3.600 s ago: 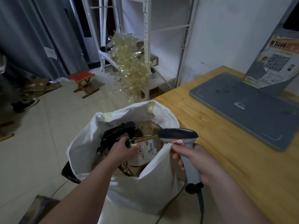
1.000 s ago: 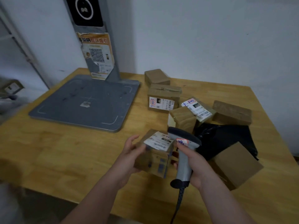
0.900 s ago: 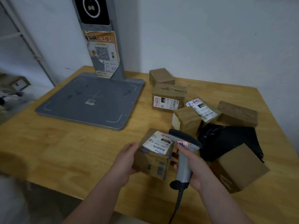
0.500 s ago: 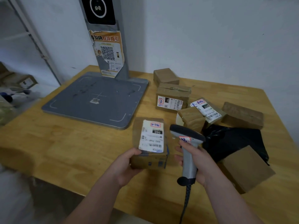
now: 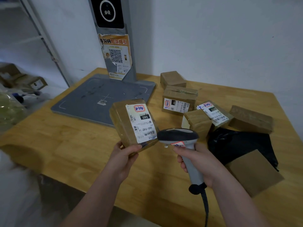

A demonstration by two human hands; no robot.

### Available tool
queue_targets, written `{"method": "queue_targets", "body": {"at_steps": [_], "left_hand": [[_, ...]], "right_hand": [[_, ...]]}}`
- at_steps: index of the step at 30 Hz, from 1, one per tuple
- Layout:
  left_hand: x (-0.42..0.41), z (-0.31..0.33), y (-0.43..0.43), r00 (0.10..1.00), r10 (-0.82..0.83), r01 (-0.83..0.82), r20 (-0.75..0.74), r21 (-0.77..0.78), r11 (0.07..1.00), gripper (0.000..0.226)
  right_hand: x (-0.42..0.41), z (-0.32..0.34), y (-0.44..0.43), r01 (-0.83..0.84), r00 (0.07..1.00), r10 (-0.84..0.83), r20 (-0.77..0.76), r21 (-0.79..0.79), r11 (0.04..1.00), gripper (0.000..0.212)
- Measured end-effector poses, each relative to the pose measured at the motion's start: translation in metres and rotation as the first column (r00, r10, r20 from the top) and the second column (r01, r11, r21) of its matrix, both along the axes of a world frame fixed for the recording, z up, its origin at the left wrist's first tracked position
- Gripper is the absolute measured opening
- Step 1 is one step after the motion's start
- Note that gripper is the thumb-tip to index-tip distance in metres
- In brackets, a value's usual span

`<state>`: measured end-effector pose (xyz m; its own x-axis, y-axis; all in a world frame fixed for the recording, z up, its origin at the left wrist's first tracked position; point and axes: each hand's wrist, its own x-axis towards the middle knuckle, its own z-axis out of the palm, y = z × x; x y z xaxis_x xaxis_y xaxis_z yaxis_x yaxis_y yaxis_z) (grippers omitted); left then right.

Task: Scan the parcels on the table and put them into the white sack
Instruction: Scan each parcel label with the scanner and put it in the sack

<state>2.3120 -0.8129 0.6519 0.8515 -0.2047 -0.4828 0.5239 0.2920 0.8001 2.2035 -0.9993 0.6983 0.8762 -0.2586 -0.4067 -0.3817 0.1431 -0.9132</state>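
- Table [image 5: 65, 145]: wooden, under both my hands, bearing everything listed here.
- Grey platform [image 5: 98, 97]: flat on the table beyond my left hand, partly behind the parcel I hold; a grey post [image 5: 129, 66] rises at its far edge, with a QR poster [image 5: 116, 53] stuck on it.
- Loose parcels beyond my right hand: a labelled box [image 5: 179, 100], a small plain box [image 5: 172, 78] behind it, a taped block [image 5: 198, 122] nearest the scanner head, a second labelled box [image 5: 213, 112] touching that block, and a long brown box [image 5: 250, 119] farthest right.
- Black bag [image 5: 237, 145]: just right of my right hand, its near end under a plain cardboard box [image 5: 255, 171].
- Hard to make out: the small print on the labels; blurred things at the far left; the scanner cable [image 5: 205, 208], cut off at the bottom edge.
- Left hand [image 5: 124, 158]: fingers and thumb clamped on the near end of a brown parcel [image 5: 129, 122], lifted off the table and tilted, white label towards me.
- Right hand [image 5: 198, 163]: wrapped tight round the handle of the scanner [image 5: 177, 136], its dark head just beside the parcel's near right corner; whether they touch I cannot tell.
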Motion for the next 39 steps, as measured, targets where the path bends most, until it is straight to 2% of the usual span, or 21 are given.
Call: {"method": "queue_targets", "body": {"at_steps": [14, 26, 30, 39], "left_hand": [[0.001, -0.011, 0.027, 0.996, 0.053, -0.051, 0.074, -0.037, 0.998, 0.078], [0.011, -0.013, 0.075, 0.991, 0.112, -0.111, 0.077, -0.028, 0.993, 0.077], [0.016, -0.007, 0.107, 0.988, 0.131, -0.129, 0.079, -0.033, 0.991, 0.095], [0.022, 0.012, 0.207, 0.954, 0.288, -0.288, 0.084, -0.018, 0.957, 0.079]], "right_hand": [[0.003, 0.003, 0.018, -0.069, 0.998, 0.069, -0.007, -0.019, 0.997, 0.013], [0.024, 0.010, 0.057, -0.180, 0.983, 0.181, 0.012, -0.054, 0.982, 0.012], [0.040, 0.015, 0.084, -0.214, 0.976, 0.215, 0.016, -0.063, 0.975, 0.014], [0.076, 0.027, 0.175, -0.334, 0.941, 0.338, 0.030, -0.091, 0.938, 0.016]]}}
